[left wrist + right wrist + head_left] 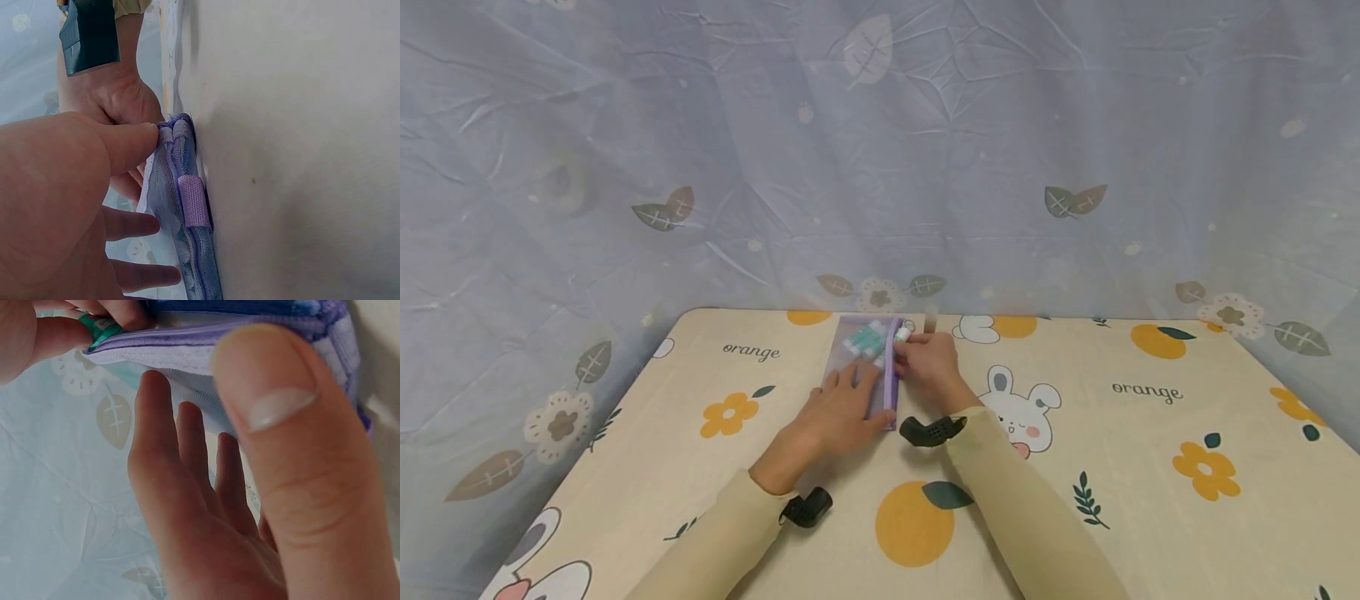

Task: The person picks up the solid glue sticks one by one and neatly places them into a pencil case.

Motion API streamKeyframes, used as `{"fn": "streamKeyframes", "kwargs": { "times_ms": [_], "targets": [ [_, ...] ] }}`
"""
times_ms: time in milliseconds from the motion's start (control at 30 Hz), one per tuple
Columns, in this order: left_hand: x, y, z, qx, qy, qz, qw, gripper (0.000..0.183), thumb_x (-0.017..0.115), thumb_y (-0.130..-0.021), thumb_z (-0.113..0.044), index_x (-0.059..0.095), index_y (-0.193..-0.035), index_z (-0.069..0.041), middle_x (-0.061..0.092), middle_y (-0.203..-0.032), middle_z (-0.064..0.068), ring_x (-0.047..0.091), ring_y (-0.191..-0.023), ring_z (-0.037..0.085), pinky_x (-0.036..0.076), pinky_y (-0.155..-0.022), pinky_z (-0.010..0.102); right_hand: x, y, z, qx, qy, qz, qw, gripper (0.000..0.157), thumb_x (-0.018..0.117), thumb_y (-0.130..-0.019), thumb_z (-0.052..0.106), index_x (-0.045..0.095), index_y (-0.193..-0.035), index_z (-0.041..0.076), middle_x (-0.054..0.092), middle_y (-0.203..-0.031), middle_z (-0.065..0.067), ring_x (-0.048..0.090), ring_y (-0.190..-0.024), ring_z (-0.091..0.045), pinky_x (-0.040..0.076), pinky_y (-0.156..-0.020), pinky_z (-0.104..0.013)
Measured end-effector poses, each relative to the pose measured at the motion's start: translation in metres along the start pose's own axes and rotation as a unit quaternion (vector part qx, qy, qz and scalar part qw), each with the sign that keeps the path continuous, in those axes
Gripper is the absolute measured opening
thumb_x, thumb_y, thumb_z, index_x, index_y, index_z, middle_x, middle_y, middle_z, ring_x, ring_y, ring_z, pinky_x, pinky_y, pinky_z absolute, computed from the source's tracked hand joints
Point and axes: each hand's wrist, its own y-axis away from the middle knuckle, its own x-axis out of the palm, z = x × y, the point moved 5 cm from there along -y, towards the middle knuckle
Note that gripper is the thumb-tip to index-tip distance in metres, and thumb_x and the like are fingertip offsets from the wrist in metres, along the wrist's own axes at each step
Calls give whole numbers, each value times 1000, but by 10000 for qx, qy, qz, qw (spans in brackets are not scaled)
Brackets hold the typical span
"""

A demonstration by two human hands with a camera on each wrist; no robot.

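A translucent mesh zip pouch (pixel 890 387) with purple trim lies near the table's far edge. Inside it, several teal-and-white small things (pixel 868 340) show through the mesh. My left hand (pixel 838 417) rests on the pouch, fingers straight on its mesh face and thumb at the near end of the zip edge. A fabric loop (pixel 194 200) is visible on that edge in the left wrist view. With its fingertips my right hand (pixel 931 364) pinches a small green item with a white end (pixel 902 334) at the zip side; in the right wrist view its green part (pixel 103 330) is partly hidden by fingers.
A patterned cloth (pixel 1037 517) with printed oranges, flowers and rabbits covers the table. Behind its far edge hangs a pale grey-blue curtain (pixel 880 167). Black devices are worn on the left wrist (pixel 807 507) and right wrist (pixel 932 431).
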Motion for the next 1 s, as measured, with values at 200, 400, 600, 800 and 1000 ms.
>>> {"fn": "streamKeyframes", "kwargs": {
  "times_ms": [200, 400, 600, 800, 1000],
  "targets": [
    [0, 0, 0, -40, -6, 36, 10000, 77, 61, -105, -48, 31, -167, -12, 20, -177, 19, 27, -159, 48, 30, -120, 75, -2, 0, 0, 34, -92, -130, 9999, 34, 73, -96, 3, 72, -128, -8, 77, -115, -29, 74, -77, -14, 63, -74, -26],
    [0, 1, 0, -45, 25, 36, 10000, 78, 62, -105, -47, 31, -167, -12, 23, -176, 20, 29, -158, 48, 30, -120, 75, -3, 0, 0, -11, 118, -326, 9994, 33, 76, -94, 4, 74, -126, -7, 78, -114, -27, 80, -80, -19, 64, -73, -26],
    [0, 0, 0, -70, -23, 89, 9999, 80, 61, -105, -48, 29, -168, -10, 24, -175, 22, 29, -158, 48, 31, -120, 74, -6, 1, 1, 36, 376, -421, 9984, 30, 78, -94, 7, 77, -122, -4, 79, -112, -24, 81, -85, -21, 64, -74, -27],
    [1, 0, 1, -137, -50, 164, 9998, 81, 60, -105, -50, 28, -168, -9, 22, -175, 23, 28, -158, 49, 30, -121, 73, -7, 2, 5, 47, 480, -407, 9980, 29, 77, -94, 8, 78, -122, -2, 79, -114, -22, 79, -82, -17, 64, -75, -27],
    [1, 0, 0, -142, -65, 188, 9997, 81, 60, -105, -50, 28, -168, -9, 22, -175, 23, 27, -159, 49, 29, -121, 74, -8, 3, 6, 92, 540, -476, 9974, 28, 77, -92, 6, 79, -120, -1, 80, -109, -21, 78, -79, -16, 63, -70, -23]
  ]
}}
